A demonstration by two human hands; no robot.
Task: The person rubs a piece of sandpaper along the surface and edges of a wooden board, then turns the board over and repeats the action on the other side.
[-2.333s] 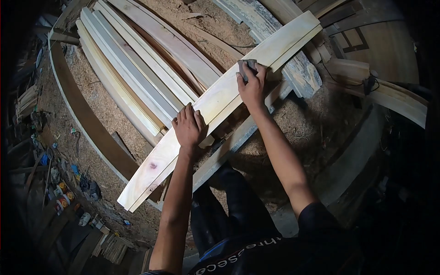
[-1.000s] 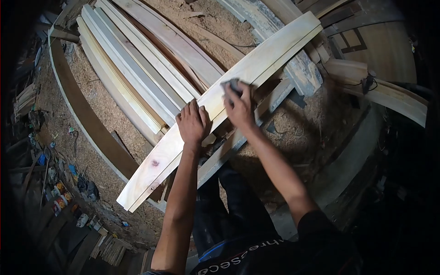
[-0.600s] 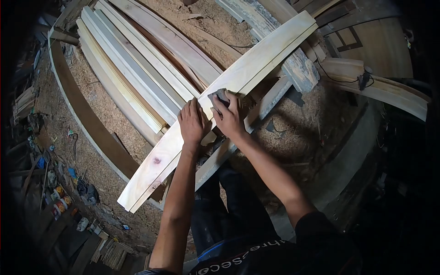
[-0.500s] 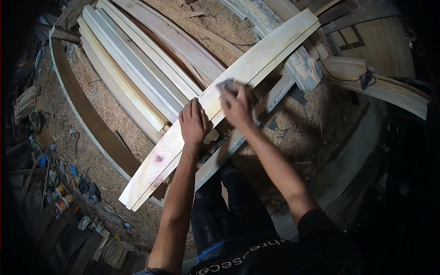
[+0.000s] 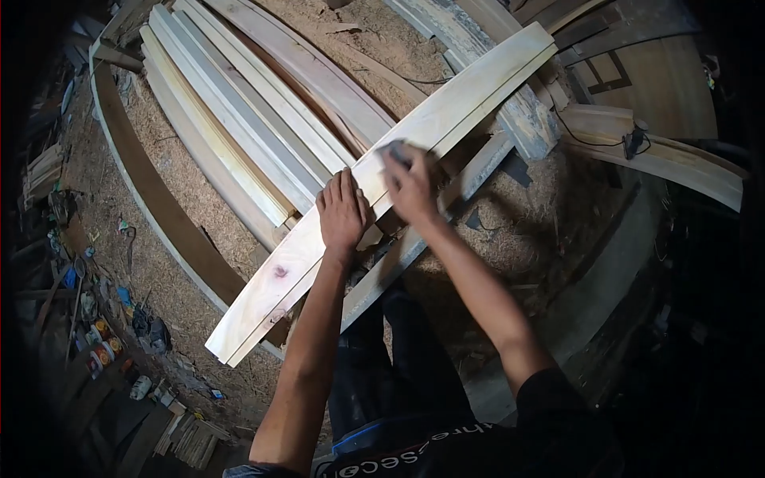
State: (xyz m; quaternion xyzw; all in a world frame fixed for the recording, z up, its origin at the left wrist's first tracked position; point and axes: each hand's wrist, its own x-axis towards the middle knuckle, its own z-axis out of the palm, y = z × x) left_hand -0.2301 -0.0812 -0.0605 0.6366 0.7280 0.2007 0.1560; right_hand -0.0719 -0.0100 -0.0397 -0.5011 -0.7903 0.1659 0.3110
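Observation:
A long pale wooden board [image 5: 478, 86] with a groove along its near side lies diagonally in front of me. My left hand [image 5: 344, 213] grips the board near its middle, fingers together and reaching its far edge. Just to the right, my right hand [image 5: 413, 187] is closed round a small dark sanding block [image 5: 392, 149] pressed to the board's top face. Motion blurs this hand, and its fingers partly cover the block. A dark knot [image 5: 280, 272] shows in the wood toward the lower left end.
Several planed boards [image 5: 239, 103] lie side by side beyond the work. A rough, worn beam [image 5: 526, 119] and a narrow rail [image 5: 390, 267] lie around the board. Wood shavings [image 5: 191, 187] cover the ground. A cable [image 5: 594, 142] runs over a curved piece [image 5: 685, 171] at right.
My left hand has shifted slightly right along the board. My right hand stays at nearly the same spot with the sanding block, still blurred. The view has tilted a little.

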